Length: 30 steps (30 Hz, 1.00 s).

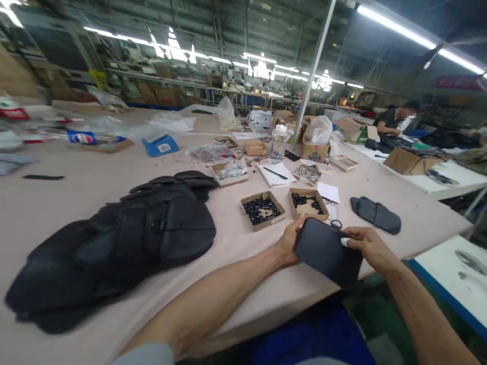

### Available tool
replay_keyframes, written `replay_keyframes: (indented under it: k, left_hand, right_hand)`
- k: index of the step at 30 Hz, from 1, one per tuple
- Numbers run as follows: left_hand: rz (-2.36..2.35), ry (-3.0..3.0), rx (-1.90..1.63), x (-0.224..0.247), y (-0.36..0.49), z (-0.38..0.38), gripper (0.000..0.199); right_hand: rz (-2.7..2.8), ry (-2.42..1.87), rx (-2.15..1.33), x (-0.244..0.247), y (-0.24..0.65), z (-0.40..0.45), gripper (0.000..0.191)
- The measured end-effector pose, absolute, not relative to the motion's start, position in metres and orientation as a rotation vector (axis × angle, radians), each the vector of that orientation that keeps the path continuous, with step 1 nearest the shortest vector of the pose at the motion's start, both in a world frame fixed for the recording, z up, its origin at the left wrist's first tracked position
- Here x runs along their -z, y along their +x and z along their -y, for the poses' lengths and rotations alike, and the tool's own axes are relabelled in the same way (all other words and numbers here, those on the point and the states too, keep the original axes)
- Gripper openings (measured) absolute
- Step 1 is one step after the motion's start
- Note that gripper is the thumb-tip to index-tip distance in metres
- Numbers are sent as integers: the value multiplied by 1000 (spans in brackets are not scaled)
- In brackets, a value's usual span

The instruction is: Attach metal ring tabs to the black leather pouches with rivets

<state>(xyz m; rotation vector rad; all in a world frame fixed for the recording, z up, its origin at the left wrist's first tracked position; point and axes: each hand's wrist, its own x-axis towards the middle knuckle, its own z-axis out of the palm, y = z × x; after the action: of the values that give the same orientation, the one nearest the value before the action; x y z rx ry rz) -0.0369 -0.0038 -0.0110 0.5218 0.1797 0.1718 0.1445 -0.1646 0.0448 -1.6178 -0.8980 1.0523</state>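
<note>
A flat black leather-like piece (327, 249) with rounded corners is held up over the table's front edge. My left hand (288, 244) grips its left side, fingers partly hidden behind it. At its upper right edge my right hand (366, 246) is closed on it, with something white on one finger. A small black ring (336, 224) shows at the top edge between my hands. Just beyond the piece stand two shallow cardboard boxes of small black parts, a left box (263, 226) and a right box (327, 217). To the right lies a similar black piece (376, 215).
A long heap of black pieces (114, 243) covers the left of the table (232, 263). Farther back are a pad with a pen (276, 173), a water bottle (279, 144) and a metal pole (314, 71). Another person (391, 121) sits at the far right.
</note>
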Motion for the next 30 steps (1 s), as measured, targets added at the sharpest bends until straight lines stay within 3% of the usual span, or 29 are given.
replay_keyframes:
  k: [2, 8, 13, 21, 30]
  left_hand:
    - [-267, 635, -166, 16, -32, 8, 47]
    - [-209, 843, -87, 17, -42, 10, 54]
    - [-414, 983, -276, 28, -35, 10, 34]
    - [-720, 1314, -457, 49, -30, 22, 8]
    - [-650, 1376, -505, 48, -27, 3, 10]
  right_hand:
    - [912, -1665, -1027, -34, 153, 170, 36]
    - [1011, -1657, -948, -22, 166, 161, 32]
    - [1263, -1693, -1046, -20, 179, 127, 32]
    - [1611, -2227, -287, -27, 186, 21, 29]
    - [1656, -2473, -175, -40, 143, -45, 25]
